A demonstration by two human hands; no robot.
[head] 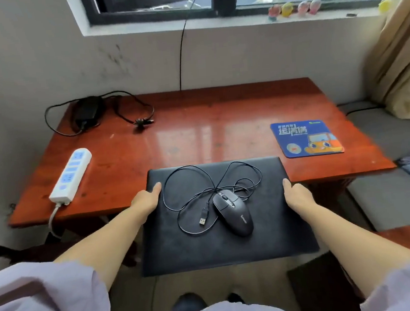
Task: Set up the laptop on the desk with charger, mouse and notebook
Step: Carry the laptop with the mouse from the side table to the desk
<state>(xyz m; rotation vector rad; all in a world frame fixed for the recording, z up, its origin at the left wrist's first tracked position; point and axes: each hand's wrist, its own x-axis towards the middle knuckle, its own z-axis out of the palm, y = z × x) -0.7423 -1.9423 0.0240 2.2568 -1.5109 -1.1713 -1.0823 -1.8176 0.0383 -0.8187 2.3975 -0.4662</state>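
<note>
Mouse point(234, 210): marked "lomean", lying on closed laptop point(273, 223).
Hands: left hand point(146, 199) and right hand point(296, 193) clasp the laptop's side edges.
Desk point(197, 131): blue mouse pad point(307, 138), power strip point(71, 175), charger point(87, 111).

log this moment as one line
stage: carrying closed laptop to desk | left hand, right hand: gripping sides | mouse: on lid

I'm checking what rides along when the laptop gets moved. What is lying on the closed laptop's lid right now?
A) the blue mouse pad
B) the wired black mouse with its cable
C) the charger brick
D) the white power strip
B: the mouse and its looped cable lie on the lid of the laptop, which the left hand and right hand hold by its side edges.
</note>
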